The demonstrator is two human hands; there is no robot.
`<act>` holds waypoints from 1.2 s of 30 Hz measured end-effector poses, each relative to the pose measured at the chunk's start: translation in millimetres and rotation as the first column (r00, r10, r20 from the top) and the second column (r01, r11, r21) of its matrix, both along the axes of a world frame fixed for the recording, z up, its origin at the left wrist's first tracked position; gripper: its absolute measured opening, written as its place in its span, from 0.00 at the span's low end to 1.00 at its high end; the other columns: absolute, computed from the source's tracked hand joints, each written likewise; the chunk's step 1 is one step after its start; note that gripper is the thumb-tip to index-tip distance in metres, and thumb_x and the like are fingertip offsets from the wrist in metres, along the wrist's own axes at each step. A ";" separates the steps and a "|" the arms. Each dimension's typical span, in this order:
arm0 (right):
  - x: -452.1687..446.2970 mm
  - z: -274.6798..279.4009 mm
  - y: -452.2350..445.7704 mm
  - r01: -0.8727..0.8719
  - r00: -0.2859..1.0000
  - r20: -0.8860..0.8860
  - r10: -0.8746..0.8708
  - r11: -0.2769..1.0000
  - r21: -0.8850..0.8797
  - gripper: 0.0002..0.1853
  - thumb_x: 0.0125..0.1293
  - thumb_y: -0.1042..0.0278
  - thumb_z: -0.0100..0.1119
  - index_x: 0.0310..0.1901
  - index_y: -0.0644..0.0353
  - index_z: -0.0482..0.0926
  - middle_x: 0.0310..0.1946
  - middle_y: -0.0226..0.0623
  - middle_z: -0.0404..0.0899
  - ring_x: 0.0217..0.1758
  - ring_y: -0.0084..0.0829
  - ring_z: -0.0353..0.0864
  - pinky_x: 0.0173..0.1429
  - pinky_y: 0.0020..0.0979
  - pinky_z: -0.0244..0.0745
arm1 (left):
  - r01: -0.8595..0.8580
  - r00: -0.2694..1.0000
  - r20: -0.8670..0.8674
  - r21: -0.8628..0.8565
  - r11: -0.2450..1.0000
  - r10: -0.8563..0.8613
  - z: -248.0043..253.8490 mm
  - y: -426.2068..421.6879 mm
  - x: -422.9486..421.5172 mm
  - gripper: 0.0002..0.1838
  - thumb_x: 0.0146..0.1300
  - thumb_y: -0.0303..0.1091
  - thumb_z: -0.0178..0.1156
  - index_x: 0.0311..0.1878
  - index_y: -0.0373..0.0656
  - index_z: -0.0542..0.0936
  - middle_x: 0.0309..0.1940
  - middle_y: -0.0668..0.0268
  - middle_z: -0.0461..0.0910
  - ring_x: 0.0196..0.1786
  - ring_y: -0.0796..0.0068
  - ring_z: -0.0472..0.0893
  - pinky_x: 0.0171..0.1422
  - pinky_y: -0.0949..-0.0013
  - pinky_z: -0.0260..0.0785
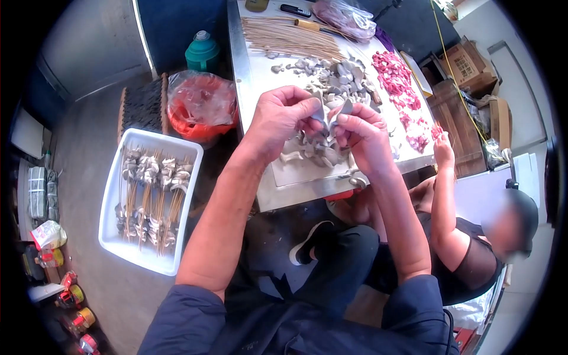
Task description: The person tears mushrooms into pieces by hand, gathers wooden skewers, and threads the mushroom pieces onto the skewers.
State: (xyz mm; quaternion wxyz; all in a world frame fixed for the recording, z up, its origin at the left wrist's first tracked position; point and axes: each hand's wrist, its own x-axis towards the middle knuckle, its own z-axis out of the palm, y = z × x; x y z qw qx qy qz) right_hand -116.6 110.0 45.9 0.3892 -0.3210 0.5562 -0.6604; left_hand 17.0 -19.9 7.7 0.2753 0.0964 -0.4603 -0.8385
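Note:
Above the near part of the white table (pixel 251 74), my left hand (pixel 284 115) and my right hand (pixel 362 127) are close together, fingers pinched. Between them they hold a grey mushroom piece (pixel 322 112), with an edge of it in each hand's fingertips. Under and behind my hands lies a pile of grey mushrooms (pixel 346 77). Thin wooden skewers (pixel 284 38) are laid out at the table's far side. Pieces of red meat (pixel 395 77) form a long strip on the right side of the table.
A white tray (pixel 106 219) of mushroom skewers stands on the floor at left. Behind it are a red bucket (pixel 195 112) with plastic over it and a green flask (pixel 202 53). Another person (pixel 467 260) sits at right, a hand raised near the meat. Cardboard boxes (pixel 467 62) stand beyond.

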 end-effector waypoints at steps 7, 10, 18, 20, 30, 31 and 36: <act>-20.9 2.7 7.4 0.134 0.968 -0.219 -0.120 0.990 0.049 0.10 0.65 0.71 0.62 0.44 0.68 0.81 0.31 0.32 0.82 0.27 0.17 0.78 0.29 0.17 0.70 | -0.301 0.940 -0.026 -0.530 0.793 0.340 -7.9 5.7 -13.1 0.11 0.63 0.24 0.62 0.48 0.38 0.83 0.40 0.65 0.84 0.40 0.78 0.80 0.44 0.77 0.73; -24.6 9.4 4.6 0.252 0.873 -0.453 -0.182 0.963 0.100 0.15 0.65 0.67 0.62 0.47 0.70 0.80 0.32 0.33 0.82 0.27 0.17 0.78 0.28 0.17 0.70 | -0.330 0.915 -0.088 -0.723 0.607 0.393 -3.6 12.0 -16.5 0.10 0.63 0.23 0.61 0.47 0.38 0.84 0.40 0.66 0.84 0.41 0.80 0.80 0.44 0.76 0.73; -57.0 17.3 -51.8 0.266 0.641 -0.764 -0.069 0.954 0.137 0.16 0.63 0.65 0.61 0.47 0.68 0.82 0.32 0.38 0.83 0.28 0.21 0.82 0.31 0.22 0.74 | -0.428 0.851 0.000 -0.578 0.695 0.525 -13.1 7.2 -19.3 0.07 0.63 0.23 0.59 0.42 0.37 0.84 0.35 0.66 0.84 0.36 0.81 0.79 0.42 0.76 0.72; -62.7 13.5 -75.2 0.225 0.623 -0.782 -0.023 0.963 0.150 0.14 0.61 0.67 0.61 0.45 0.67 0.83 0.31 0.36 0.84 0.28 0.21 0.82 0.33 0.23 0.76 | -0.452 0.822 0.027 -0.575 0.682 0.568 -11.1 5.4 -17.1 0.06 0.63 0.23 0.58 0.41 0.36 0.83 0.32 0.67 0.84 0.36 0.82 0.79 0.41 0.77 0.72; -107.1 -27.3 -166.8 0.326 0.312 -0.919 0.241 0.882 0.341 0.15 0.52 0.57 0.62 0.39 0.55 0.86 0.36 0.45 0.85 0.45 0.43 0.84 0.51 0.39 0.77 | -0.381 0.861 0.076 -0.561 0.735 0.503 -11.2 8.0 -14.4 0.07 0.65 0.25 0.59 0.42 0.34 0.83 0.35 0.67 0.84 0.37 0.82 0.79 0.43 0.78 0.71; -108.3 -30.4 -169.5 0.342 0.278 -0.924 0.262 0.872 0.350 0.15 0.52 0.58 0.61 0.39 0.55 0.86 0.38 0.46 0.85 0.47 0.44 0.84 0.52 0.40 0.77 | -0.366 0.864 0.101 -0.546 0.754 0.493 -9.3 9.2 -13.2 0.07 0.65 0.25 0.59 0.42 0.34 0.83 0.34 0.67 0.83 0.37 0.83 0.78 0.43 0.78 0.70; -114.4 -33.1 -173.8 0.383 0.162 -0.931 0.326 0.849 0.364 0.15 0.51 0.58 0.63 0.40 0.53 0.86 0.41 0.44 0.85 0.48 0.43 0.84 0.54 0.39 0.78 | -0.403 0.864 0.057 -0.519 0.754 0.501 -11.8 7.5 -12.6 0.06 0.60 0.24 0.59 0.39 0.33 0.83 0.31 0.61 0.83 0.33 0.76 0.80 0.38 0.74 0.71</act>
